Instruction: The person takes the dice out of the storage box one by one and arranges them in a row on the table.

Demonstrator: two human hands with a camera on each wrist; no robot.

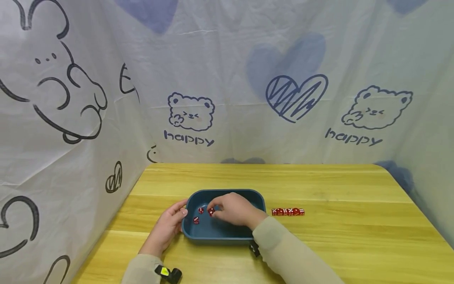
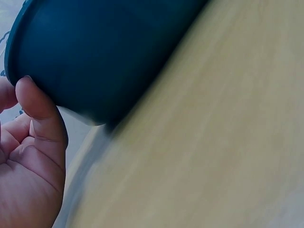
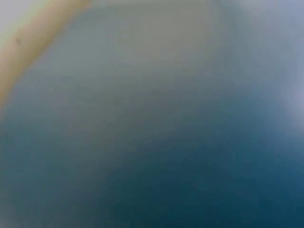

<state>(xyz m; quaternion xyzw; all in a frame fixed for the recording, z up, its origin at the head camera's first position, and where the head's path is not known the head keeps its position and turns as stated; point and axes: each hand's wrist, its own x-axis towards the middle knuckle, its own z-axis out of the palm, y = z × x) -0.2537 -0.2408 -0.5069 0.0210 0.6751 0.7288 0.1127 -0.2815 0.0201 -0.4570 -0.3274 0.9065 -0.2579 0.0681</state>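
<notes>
The blue tray [image 1: 227, 236] sits on the wooden counter [image 1: 337, 236], toward its near left part, and serves as the reference for all positions below.

Left hand [image 1: 166, 228]: placed against the tray's left wall from outside. In the left wrist view the thumb [image 2: 40, 114] presses the tray's [image 2: 104, 52] outer wall just below the rim; the remaining fingers reach over the left rim in the head view. The grip is closed on the tray's edge, holding it.

Right hand [image 1: 235, 211]: inside the tray, above its floor, fingers curled downward. The fingertips pinch one red die [image 1: 211, 212] near the tray's centre-left. The grip is closed on that die.

Two more red dice lie loose on the tray floor, left of the right hand: one [image 1: 201, 210] toward the far wall, one [image 1: 196, 220] nearer the left wall.

A row of red dice [image 1: 288, 212] lies on the counter just right of the tray, set end to end and touching one another, apart from the tray wall.

The right wrist view shows only a blurred blue surface [image 3: 180, 156], with a strip of the counter [image 3: 28, 42] at the upper left; no detail can be read there.

A printed cloth backdrop [image 1: 227, 79] stands behind and left of the tray.
</notes>
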